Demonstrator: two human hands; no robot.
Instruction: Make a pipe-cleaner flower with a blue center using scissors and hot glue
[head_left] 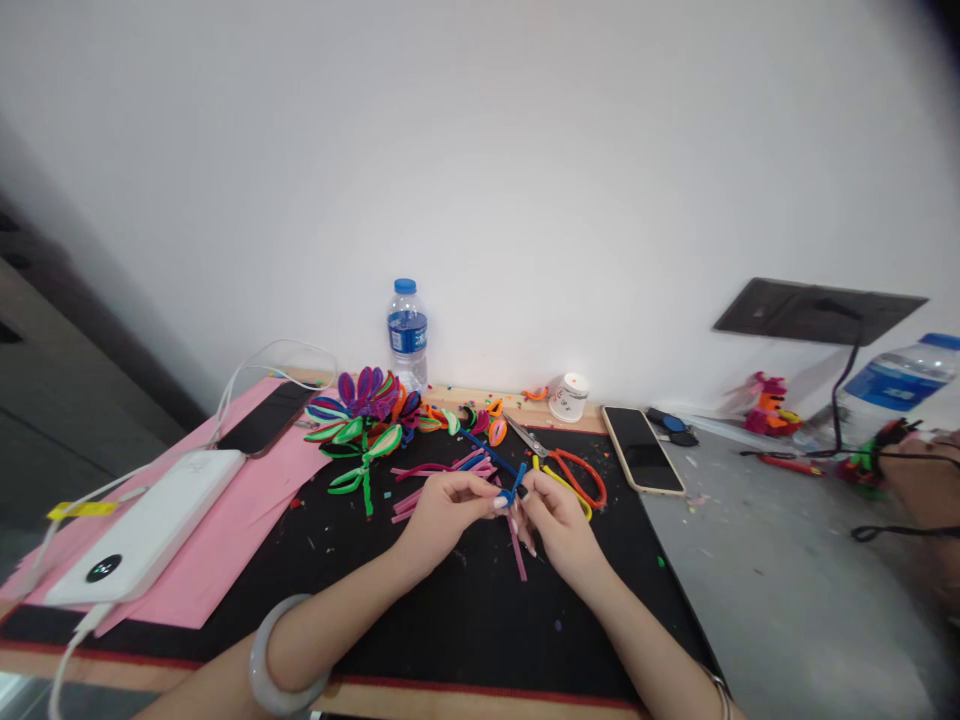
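Observation:
Over the middle of the black mat [450, 640], my left hand [450, 515] pinches a small blue pipe cleaner [519, 478]. My right hand [559, 520] is closed on the same piece from the other side, its fingertips close to the left ones. Pink pipe cleaners [405, 505] lie beyond my left hand, and one pink strip [519, 555] shows below the fingers. Red-handled scissors [581, 470] rest just past my right hand, beside a yellow loop [587, 508]. Left of them lies a bunch of colourful pipe-cleaner flowers [367, 400] with green leaves.
A water bottle [408, 335] and a paper cup [570, 398] stand by the wall. On the right are a phone [643, 452], keys and a second bottle [896, 385]. Pink sheets [217, 560] at left carry a white power bank [150, 530] with cables and a dark phone [270, 418].

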